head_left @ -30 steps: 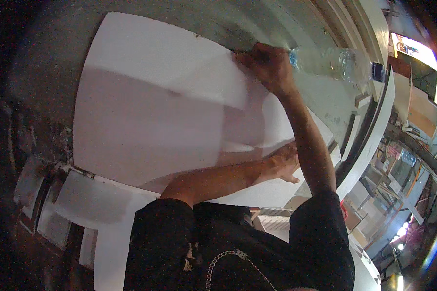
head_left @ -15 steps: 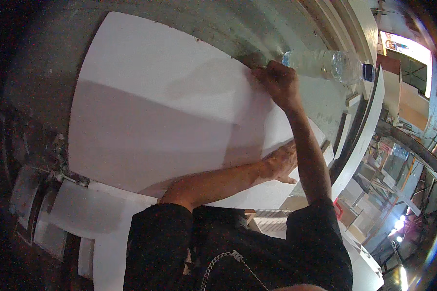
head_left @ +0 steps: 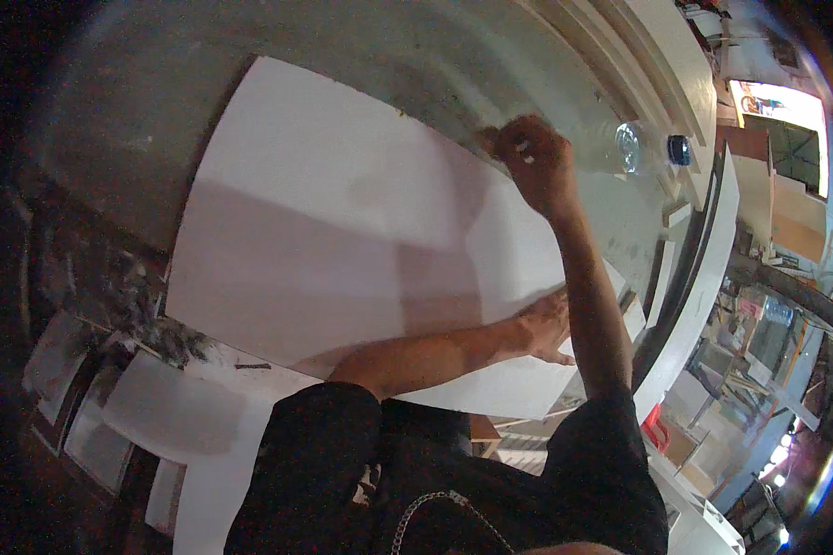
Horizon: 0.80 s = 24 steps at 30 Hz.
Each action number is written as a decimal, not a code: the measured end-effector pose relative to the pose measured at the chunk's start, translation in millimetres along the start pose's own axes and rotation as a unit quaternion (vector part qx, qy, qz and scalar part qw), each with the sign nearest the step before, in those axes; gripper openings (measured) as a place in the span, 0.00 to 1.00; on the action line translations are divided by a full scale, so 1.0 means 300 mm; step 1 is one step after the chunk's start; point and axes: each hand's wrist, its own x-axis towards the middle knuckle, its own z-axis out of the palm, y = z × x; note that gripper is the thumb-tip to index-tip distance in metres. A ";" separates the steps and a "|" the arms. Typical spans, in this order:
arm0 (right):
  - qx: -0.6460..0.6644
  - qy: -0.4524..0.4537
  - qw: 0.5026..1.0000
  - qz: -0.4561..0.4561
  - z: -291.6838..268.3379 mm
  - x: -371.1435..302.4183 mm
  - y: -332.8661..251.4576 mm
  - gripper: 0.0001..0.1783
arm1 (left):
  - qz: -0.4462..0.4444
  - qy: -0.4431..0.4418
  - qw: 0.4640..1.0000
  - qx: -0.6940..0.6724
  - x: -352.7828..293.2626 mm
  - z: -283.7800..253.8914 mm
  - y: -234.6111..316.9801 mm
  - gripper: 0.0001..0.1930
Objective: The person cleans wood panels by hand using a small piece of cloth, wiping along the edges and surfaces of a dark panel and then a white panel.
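Observation:
A large white board (head_left: 315,268) lies flat in front of me, shaded by my arms. My left hand (head_left: 548,324) rests on its right part, fingers spread, beneath my crossing right forearm. Farther out, my right hand (head_left: 535,162) is closed at the board's far edge. A small bright spot shows at its fingers, but I cannot make out what they hold. Just right of that hand, a clear plastic bottle (head_left: 627,148) with a dark blue cap lies on its side on the grey-green surface (head_left: 472,55).
Long pale strips (head_left: 611,55) run along the far right. Short offcuts (head_left: 659,282) lie near the right edge. At the lower left are white panels (head_left: 176,402) and dark debris (head_left: 148,314). Beyond the right edge stands a cluttered workshop with a red thing (head_left: 655,430).
The white board has slid to the right and a little nearer, uncovering more of the white surface at its left. My left hand stays flat on it; my right hand stays closed.

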 end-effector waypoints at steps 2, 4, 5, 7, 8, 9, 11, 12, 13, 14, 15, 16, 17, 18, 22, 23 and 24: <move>0.048 -0.012 0.997 0.059 -0.039 -0.048 0.020 0.03 | 0.034 0.035 0.999 0.002 0.016 -0.024 0.009 0.46; 0.062 -0.011 0.997 0.049 -0.031 -0.079 0.065 0.03 | 0.033 0.011 0.999 -0.004 0.016 -0.051 0.017 0.48; 0.048 -0.004 0.999 0.009 -0.012 -0.096 0.103 0.04 | 0.017 -0.027 0.999 -0.011 0.017 -0.050 0.020 0.49; 0.041 0.002 0.997 -0.059 0.017 -0.095 0.136 0.09 | 0.021 -0.014 1.000 -0.015 0.007 -0.037 0.016 0.48; 0.025 0.003 0.997 -0.074 0.026 -0.097 0.132 0.09 | 0.041 0.035 0.998 -0.009 -0.003 -0.027 0.009 0.46; 0.009 0.005 0.996 -0.090 0.031 -0.103 0.130 0.09 | 0.062 0.084 0.995 -0.002 -0.010 -0.020 -0.001 0.44; 0.012 0.015 0.995 -0.094 0.041 -0.120 0.146 0.09 | 0.066 0.071 0.995 0.010 -0.007 -0.046 0.008 0.42; 0.031 0.020 0.995 -0.090 0.046 -0.123 0.157 0.09 | 0.069 0.063 0.995 0.016 -0.008 -0.063 0.012 0.41; 0.046 0.024 0.995 -0.088 0.039 -0.114 0.158 0.09 | 0.059 0.056 0.996 -0.021 -0.005 -0.080 0.020 0.41; 0.045 0.024 0.996 -0.073 0.041 -0.110 0.155 0.08 | 0.054 0.006 0.999 0.003 -0.005 -0.104 0.019 0.41; 0.044 0.025 0.997 -0.057 0.046 -0.108 0.152 0.08 | 0.048 -0.044 0.997 0.026 -0.012 -0.134 0.013 0.41; 0.042 0.026 0.998 -0.040 0.049 -0.107 0.147 0.07 | 0.048 -0.077 0.995 0.051 -0.025 -0.180 0.002 0.42; 0.033 0.017 0.999 -0.023 0.044 -0.107 0.134 0.07 | 0.049 -0.109 0.990 0.076 -0.038 -0.223 -0.011 0.43; 0.024 0.008 1.000 -0.005 0.036 -0.102 0.114 0.08 | 0.057 -0.123 0.985 0.103 -0.062 -0.281 -0.042 0.43; 0.033 0.015 0.999 0.009 0.033 -0.106 0.135 0.10 | 0.078 -0.185 0.975 0.095 -0.112 -0.516 -0.147 0.52; 0.073 0.009 0.997 0.018 0.062 -0.081 0.100 0.10 | 0.081 -0.205 0.973 0.074 -0.114 -0.525 -0.152 0.54; 0.114 0.002 0.993 0.027 0.106 -0.033 0.057 0.11 | 0.084 -0.225 0.969 0.052 -0.105 -0.530 -0.153 0.56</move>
